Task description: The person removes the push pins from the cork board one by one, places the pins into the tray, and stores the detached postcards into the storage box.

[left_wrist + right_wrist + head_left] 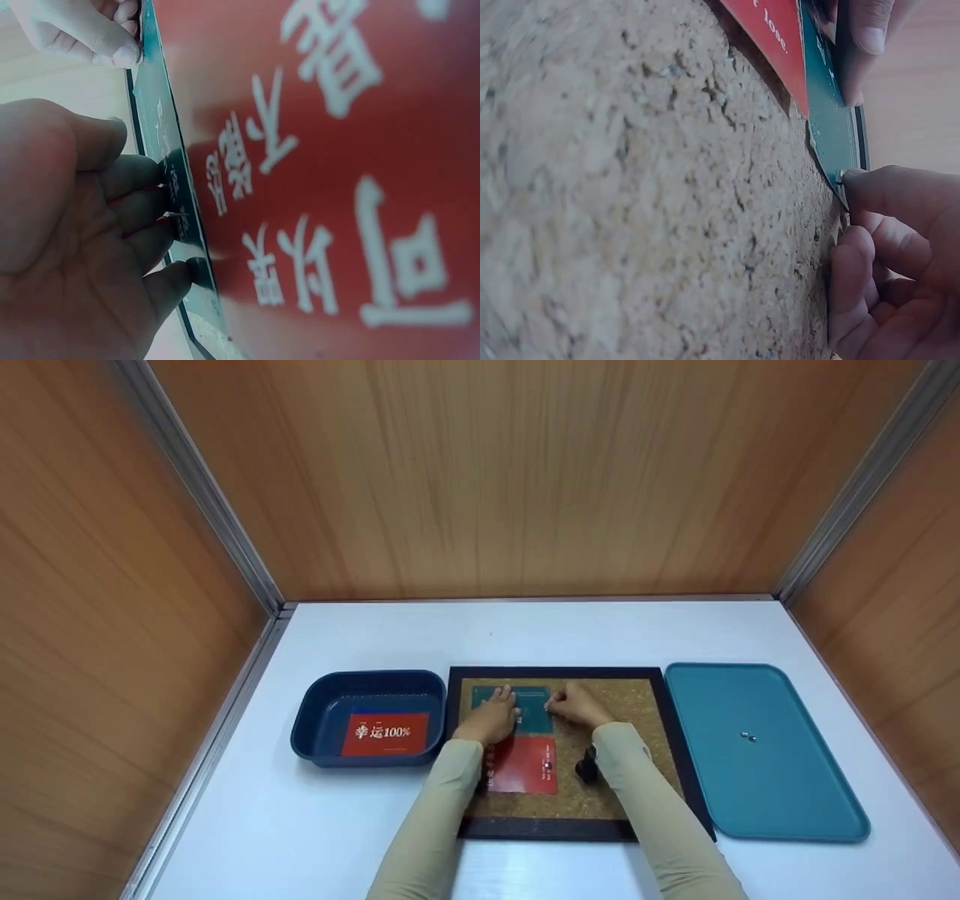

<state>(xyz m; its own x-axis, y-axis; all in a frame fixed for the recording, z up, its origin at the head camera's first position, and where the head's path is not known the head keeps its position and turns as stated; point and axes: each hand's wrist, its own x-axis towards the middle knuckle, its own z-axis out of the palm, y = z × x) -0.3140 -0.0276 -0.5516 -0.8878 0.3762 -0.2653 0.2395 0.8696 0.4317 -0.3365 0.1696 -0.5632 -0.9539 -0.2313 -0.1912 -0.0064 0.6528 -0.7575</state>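
Mid-frame, my left fingers [506, 695] lie spread over the green card [534, 715]; my right fingers [853, 266] pinch a pin [840, 177], likely fastening it; a firm push seems needed.

Near the corkboard's [634, 697] far left corner, the left hand [491, 718] covers part of the green card [534, 711], while the pin [841, 177] pinched in the right hand [577, 704] is mostly hidden, the metal pieces [748, 737] between the tray's [776, 787] side edges are too small to identify, and both sleeves [429, 817] are cut off.
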